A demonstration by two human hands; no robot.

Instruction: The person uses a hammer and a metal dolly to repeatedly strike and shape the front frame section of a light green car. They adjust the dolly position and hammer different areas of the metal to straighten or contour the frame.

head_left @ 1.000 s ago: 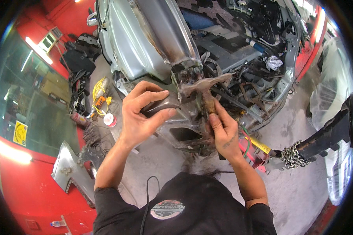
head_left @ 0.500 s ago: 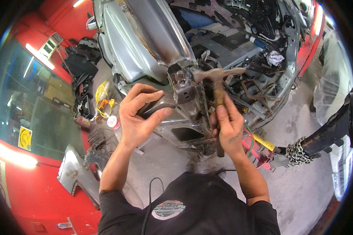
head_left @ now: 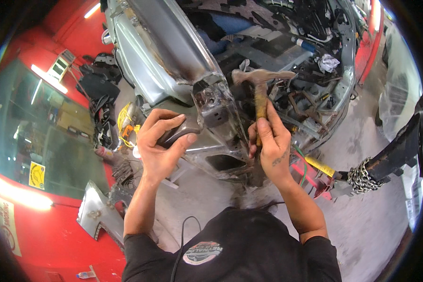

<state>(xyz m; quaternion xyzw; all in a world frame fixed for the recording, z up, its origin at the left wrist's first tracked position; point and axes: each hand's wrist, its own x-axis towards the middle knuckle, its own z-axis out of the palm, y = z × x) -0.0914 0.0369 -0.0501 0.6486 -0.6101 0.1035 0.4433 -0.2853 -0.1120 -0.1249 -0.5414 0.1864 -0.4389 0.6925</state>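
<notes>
Left hand (head_left: 159, 149), nearer, half-curls around a dark block (head_left: 177, 133) just left of the metal bracket (head_left: 212, 109); right hand (head_left: 274, 146) tightly grips a hammer (head_left: 260, 96), head crosswise, right of it.

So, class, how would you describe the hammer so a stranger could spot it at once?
Start at the stripped silver car body across the upper middle. At its near end, the right grip holds the hammer. Its crosswise head and yellowish-brown handle set it apart from the dark, rounded block in the left grip.

Gap between block (head_left: 177, 135) and hammer (head_left: 261, 94) (bracket (head_left: 213, 114) within)
</notes>
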